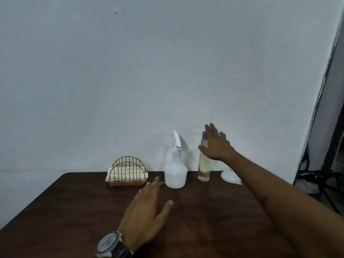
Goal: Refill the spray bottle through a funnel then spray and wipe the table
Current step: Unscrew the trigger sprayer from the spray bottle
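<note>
Plainly neither hand gripped anything; the right hand was spread at the refill bottle; the left hand hovered straight-fingered near the spray bottle at the table's far edge; smooth, likely light plastic, best taken round its narrow neck.

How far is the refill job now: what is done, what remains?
Nothing looks done: the spray bottle still wears its trigger head, the funnel lies on the table. In hand: the open right hand reaches for the purple-capped bottle. Remaining: filling, spraying, wiping.
</note>
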The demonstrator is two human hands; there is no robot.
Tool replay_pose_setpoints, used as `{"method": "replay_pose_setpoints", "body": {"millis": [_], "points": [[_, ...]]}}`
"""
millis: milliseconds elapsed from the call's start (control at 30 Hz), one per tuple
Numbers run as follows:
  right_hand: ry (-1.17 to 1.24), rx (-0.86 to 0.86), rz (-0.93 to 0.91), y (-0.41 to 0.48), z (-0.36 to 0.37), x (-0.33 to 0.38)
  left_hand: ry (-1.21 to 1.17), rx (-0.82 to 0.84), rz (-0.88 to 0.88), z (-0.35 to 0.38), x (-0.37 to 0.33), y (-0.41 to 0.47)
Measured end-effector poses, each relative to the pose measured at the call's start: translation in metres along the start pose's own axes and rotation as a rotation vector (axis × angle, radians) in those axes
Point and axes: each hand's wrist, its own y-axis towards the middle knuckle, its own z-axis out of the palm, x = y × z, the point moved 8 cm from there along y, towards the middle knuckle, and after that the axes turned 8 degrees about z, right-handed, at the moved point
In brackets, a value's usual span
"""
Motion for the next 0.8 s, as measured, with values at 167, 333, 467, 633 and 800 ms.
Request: {"method": "replay_pose_setpoints", "body": {"millis": [167,333,467,633,800], "points": [[0.109,-0.239,-0.422,-0.044,-0.015,0.074,-0.002,-0.010,0.016,0.003,-0.001,0.004],[0.207,-0.025,-0.230,-0.036,0.027,0.103,0.023,-0.035,0.017,0.004,0.001,0.004],[0.320,-0.120,-0.191,-0.038,0.020,0.097,0.028,-0.055,0.015,-0.003,0.004,0.001],[0.538,-0.186,-0.179,-0.070,-0.016,0.078,-0.038,-0.125,0.005,-0.017,0.001,-0.001],[0.625,-0.116,-0.235,-0.143,-0.046,0.077,-0.096,-0.173,-0.001,-0.023,-0.019,-0.012]]}}
